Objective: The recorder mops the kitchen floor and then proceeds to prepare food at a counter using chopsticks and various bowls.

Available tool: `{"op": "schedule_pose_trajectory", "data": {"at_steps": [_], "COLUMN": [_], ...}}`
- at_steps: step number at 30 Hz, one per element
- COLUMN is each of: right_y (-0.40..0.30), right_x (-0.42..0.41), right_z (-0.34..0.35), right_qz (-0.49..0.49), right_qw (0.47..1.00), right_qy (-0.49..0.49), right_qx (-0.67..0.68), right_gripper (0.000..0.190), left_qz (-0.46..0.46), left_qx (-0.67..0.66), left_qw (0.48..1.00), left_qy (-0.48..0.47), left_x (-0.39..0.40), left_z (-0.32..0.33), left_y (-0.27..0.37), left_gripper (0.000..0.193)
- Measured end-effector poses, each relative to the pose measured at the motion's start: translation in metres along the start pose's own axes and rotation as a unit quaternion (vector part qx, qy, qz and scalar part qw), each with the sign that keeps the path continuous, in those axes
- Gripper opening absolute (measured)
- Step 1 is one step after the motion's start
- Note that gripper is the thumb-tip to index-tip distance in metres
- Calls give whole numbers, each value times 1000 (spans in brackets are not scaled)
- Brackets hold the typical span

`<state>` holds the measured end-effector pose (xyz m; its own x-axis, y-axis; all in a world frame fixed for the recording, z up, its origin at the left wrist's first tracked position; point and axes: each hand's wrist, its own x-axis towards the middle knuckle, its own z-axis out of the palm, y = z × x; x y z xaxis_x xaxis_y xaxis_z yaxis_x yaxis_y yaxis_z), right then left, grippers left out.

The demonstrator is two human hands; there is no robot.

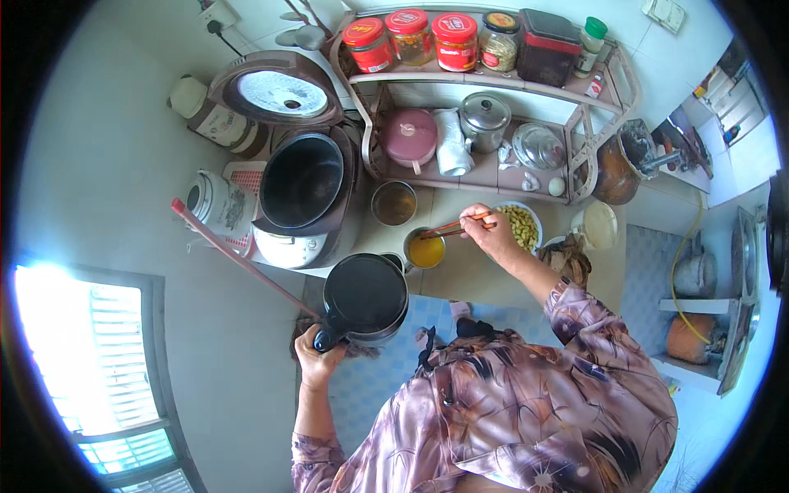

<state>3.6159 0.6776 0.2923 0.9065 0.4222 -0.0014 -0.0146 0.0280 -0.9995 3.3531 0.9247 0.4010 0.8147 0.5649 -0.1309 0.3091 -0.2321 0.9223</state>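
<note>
My left hand (pixel 317 357) grips the black handle of an electric kettle (pixel 365 293). The kettle is held in front of the counter's edge, its spout side close to a small metal cup (pixel 407 248). Whether anything flows from the spout cannot be told. Yellow liquid (pixel 428 252), like beaten egg, lies in the cup. Between the fingers of my right hand (pixel 493 237) is a pair of wooden chopsticks (pixel 449 230), their tips dipped into the cup. Just right of that hand stands a white bowl (pixel 540 229) of chopped green pieces (pixel 521 225).
An open rice cooker (pixel 286 243) with a dark inner pot stands left, beside a metal bowl (pixel 394 203) of brownish liquid. Behind is a two-tier rack (pixel 462 77) holding jars and pots. A broom's pink handle (pixel 243 256) leans at the counter's left. A white container (pixel 596 225) sits right.
</note>
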Motion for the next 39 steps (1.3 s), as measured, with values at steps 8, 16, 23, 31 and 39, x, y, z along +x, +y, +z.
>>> {"op": "schedule_pose_trajectory", "data": {"at_steps": [8,16,23,31,39], "right_y": [-3,-5,-3,0,-3], "right_x": [-5,-10,-13,-13,-15], "right_z": [-7,-9,-13,-12,-13], "right_qz": [-8,-25,-19,-21,-24], "right_qw": [1000,1000,1000,1000,1000], "right_qy": [-4,9,8,13,1], "right_qx": [-9,-9,-18,9,14], "right_gripper": [8,6,7,8,9], "left_qz": [-38,-28,-50,-23,-36], "left_qx": [70,156,169,177,167], "left_qw": [996,986,983,983,984], "left_qy": [-40,-48,-57,-51,-54], "left_x": [15,27,26,22,19], "left_z": [13,14,15,-2,-9], "left_y": [27,28,53,34,32], "left_gripper": [17,18,19,19,18]}}
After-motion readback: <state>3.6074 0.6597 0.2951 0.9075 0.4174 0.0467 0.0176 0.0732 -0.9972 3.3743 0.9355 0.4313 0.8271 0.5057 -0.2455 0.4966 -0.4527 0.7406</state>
